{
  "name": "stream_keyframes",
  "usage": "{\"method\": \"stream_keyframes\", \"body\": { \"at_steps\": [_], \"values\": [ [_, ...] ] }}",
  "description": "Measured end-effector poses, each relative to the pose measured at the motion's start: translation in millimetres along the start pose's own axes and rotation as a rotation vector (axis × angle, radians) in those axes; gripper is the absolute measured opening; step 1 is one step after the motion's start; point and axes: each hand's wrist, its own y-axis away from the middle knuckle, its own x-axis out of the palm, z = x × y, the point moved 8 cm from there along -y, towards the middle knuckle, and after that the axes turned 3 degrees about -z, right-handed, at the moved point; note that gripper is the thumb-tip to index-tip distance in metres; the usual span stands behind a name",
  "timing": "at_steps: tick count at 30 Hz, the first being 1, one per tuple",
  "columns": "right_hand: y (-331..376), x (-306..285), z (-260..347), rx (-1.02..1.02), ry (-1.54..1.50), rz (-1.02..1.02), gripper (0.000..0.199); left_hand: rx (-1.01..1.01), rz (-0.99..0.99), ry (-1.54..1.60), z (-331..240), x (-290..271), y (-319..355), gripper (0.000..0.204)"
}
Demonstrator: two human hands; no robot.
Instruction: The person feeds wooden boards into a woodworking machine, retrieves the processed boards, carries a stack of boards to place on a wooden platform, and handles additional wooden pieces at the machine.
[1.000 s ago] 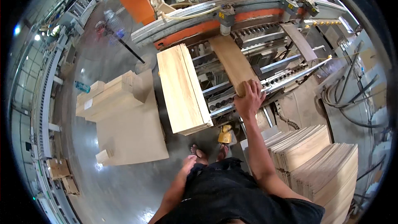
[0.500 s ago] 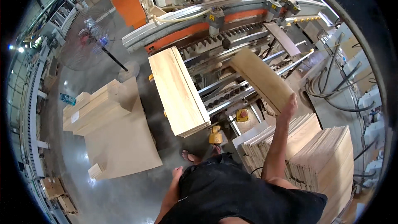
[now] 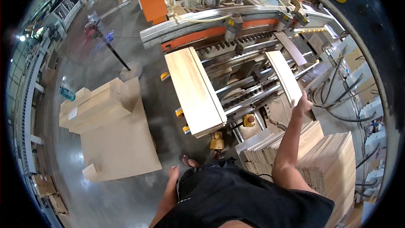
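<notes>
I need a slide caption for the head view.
Right hand holds a board above the drilling machine; left hand hangs free.

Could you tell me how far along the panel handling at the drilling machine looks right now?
Done: a panel pile sits at the person's right. In hand: the right hand grips one wooden panel over the machine. Left: the panel stack on the machine's near side; left hand hangs free.

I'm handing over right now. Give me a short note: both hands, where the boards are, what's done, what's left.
Right hand: grips the near end of a wooden panel held above the drilling machine.
Left hand: empty, hanging at the side.
Boards: one stack on the machine's left side; finished-looking stacks at right; more panels on the floor sheet.
Done: panel is off the bed.
Left: probably set it on the right stacks.
</notes>
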Motion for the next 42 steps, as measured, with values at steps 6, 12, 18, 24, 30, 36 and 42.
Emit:
{"method": "stream_keyframes", "body": {
  "at_steps": [6,12,18,24,30,36,42],
  "values": [
    [243,57,104,-0.515,0.297,0.808,0.067,0.032,-0.020,0.158,-37,-1,9,0.044],
    [436,90,94,-1.130,0.785,1.144,0.106,-0.011,0.001,0.065,-4,10,-6,0.039],
    [417,100,97,-1.044,0.839,1.165,0.083,-0.112,-0.033,0.289,-3,-5,7,0.037],
    [370,100,145,-0.574,0.641,1.202,0.088,-0.163,0.028,0.333,77,14,-29,0.038],
    [284,141,74,-0.656,0.728,1.085,0.081,-0.077,0.075,0.092,61,-8,-23,0.035],
    [253,170,27,-1.100,0.944,0.935,0.084,-0.028,0.024,0.215,2,-45,-39,0.039],
    [254,187,21,-1.058,1.055,0.640,0.082,0.080,-0.065,0.212,-24,-45,-105,0.039]
  ]
}}
